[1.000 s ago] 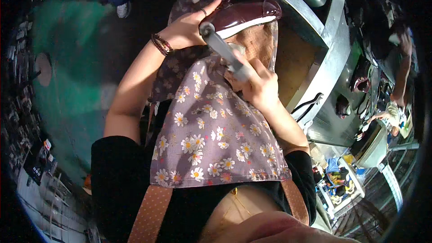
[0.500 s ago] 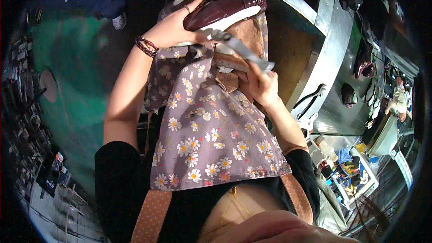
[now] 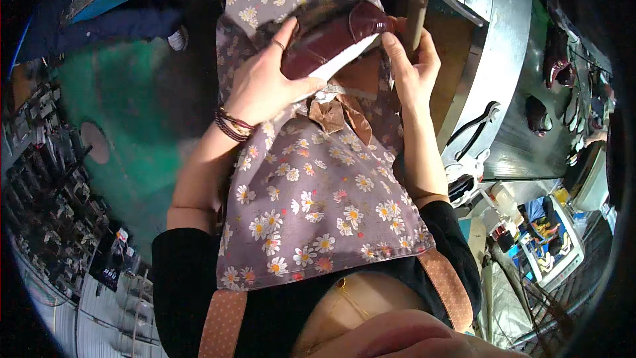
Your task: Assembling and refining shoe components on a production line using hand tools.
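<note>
A glossy maroon shoe [image 3: 324,43] with a white sole edge lies tilted above my apron-covered lap, its toe pointing up and right. My left hand [image 3: 268,79] grips it near the heel end, thumb along the white edge and fingers over the upper. At the toe, my right hand [image 3: 414,66] is curled with the thumb tip against the shoe. A brown bar-like tool handle [image 3: 416,16] stands up within its fingers; the tool's working end cannot be made out. Below the shoe hangs the brown tie [image 3: 328,114] of the flowered apron [image 3: 318,192].
A curved metal table edge [image 3: 490,46] runs along the right, with a black-and-silver wrench-like tool [image 3: 474,129] on it. Dark shoes [image 3: 540,116] sit beyond on a dark surface. A white bin [image 3: 556,245] of coloured items stands lower right. Green floor [image 3: 132,139] shows at left.
My right hand has moved up and right from below the shoe to its toe. The grey metal tool seen blurred beneath the shoe no longer shows there. My left hand shifted slightly down and right.
</note>
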Demonstrator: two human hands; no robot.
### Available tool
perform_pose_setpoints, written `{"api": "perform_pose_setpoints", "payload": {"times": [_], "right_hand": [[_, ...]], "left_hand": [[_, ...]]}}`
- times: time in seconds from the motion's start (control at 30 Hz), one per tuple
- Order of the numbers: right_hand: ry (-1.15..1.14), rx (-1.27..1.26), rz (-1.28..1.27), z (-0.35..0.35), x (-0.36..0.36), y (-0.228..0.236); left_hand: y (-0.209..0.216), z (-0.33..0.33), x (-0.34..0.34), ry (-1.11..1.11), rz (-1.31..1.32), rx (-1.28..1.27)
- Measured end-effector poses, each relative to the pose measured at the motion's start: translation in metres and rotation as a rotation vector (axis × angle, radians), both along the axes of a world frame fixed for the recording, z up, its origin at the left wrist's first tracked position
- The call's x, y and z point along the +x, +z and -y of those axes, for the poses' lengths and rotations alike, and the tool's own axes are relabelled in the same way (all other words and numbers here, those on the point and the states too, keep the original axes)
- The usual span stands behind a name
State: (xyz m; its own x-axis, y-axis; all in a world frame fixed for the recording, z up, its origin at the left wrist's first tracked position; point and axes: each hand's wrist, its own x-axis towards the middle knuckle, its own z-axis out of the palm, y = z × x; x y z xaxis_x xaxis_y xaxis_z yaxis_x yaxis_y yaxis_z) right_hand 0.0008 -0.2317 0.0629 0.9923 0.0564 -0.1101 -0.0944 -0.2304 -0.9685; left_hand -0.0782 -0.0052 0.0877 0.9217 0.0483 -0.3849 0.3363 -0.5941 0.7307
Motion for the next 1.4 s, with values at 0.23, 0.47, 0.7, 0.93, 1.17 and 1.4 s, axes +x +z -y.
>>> {"api": "perform_pose_setpoints", "payload": {"times": [0.23,0.47,0.7,0.93,1.17,1.4], "right_hand": [[0.065,0.018,-0.188,-0.005,-0.004,0.009],[0.160,0.137,-0.064,-0.008,-0.003,0.009],[0.167,0.122,-0.094,-0.008,-0.005,0.010],[0.106,0.065,-0.168,-0.019,-0.004,0.021],[0.114,-0.141,-0.042,-0.027,-0.003,0.022],[0.156,-0.184,0.053,-0.018,-0.001,0.010]], "left_hand": [[-0.008,0.011,-0.011,0.024,0.036,0.039],[-0.005,0.010,-0.011,0.031,-0.034,0.009],[-0.007,0.008,-0.013,0.029,-0.005,0.027],[-0.007,0.008,-0.013,0.024,-0.022,0.050],[-0.009,0.010,-0.014,0.011,-0.035,0.090],[-0.012,0.010,-0.010,-0.015,-0.001,0.068]]}}
